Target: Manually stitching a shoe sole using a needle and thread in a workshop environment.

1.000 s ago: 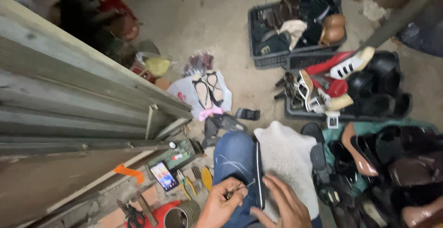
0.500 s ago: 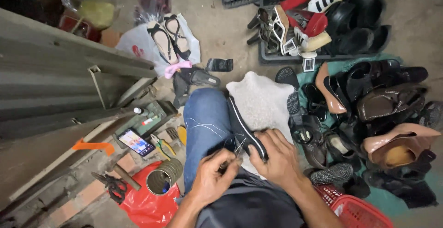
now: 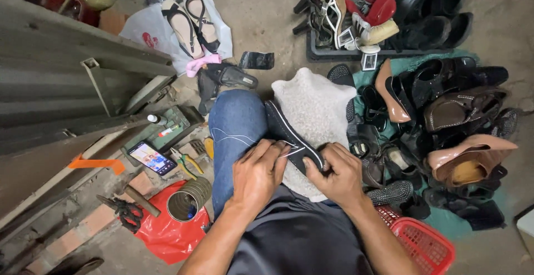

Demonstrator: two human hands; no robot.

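At far left a phone [image 3: 151,157] lies lit on the floor, with pliers [image 3: 188,162] just beside it and a tin can [image 3: 188,199] on a red bag [image 3: 167,233] nearer you. Your left hand [image 3: 258,175] rests on your jeans knee, fingers pinched on a white thread [image 3: 233,137] at the shoe's edge. The black shoe [image 3: 292,139] lies across your lap — between your knee and a white fleece pad [image 3: 314,108]. Your right hand [image 3: 336,176] grips the shoe's near end, fingers curled over it. Farther right, a heap of shoes [image 3: 445,119] covers the floor, and a red basket [image 3: 420,241] sits by your right forearm.
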